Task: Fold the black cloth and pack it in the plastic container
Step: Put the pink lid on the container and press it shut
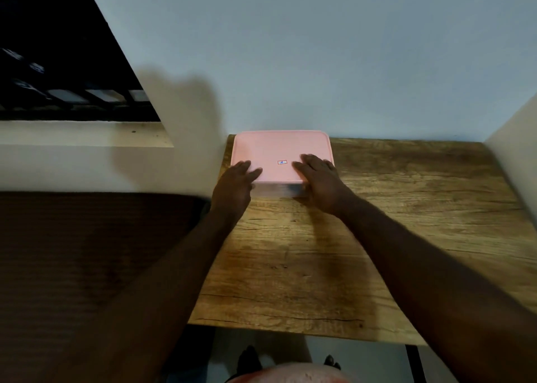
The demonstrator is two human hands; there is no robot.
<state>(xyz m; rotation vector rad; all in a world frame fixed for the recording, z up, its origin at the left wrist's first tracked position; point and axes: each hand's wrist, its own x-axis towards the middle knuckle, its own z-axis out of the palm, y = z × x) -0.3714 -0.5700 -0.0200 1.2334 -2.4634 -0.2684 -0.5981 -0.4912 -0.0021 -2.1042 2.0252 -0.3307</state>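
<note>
Head view: the plastic container (pixel 279 189) stands at the far left corner of the wooden table (pixel 363 237), hard against the wall (pixel 290 48); its pink lid (pixel 279 150) is on, with a small label near the middle. The left hand (pixel 236 179) lies over the lid's near left corner, fingers together and flat on top; the right hand (pixel 318 176) covers the near right edge, fingers slightly spread and pressed down, clamped on nothing. The black cloth is not in sight; a dark patch shows through the clear front wall, so I judge it is probably packed inside, though that cannot be confirmed.

Risks: uneven pressure could leave one corner of the lid unseated; cloth bunched at the rim could stop the seal; a hard push near the table's left edge could slide the box off.
</note>
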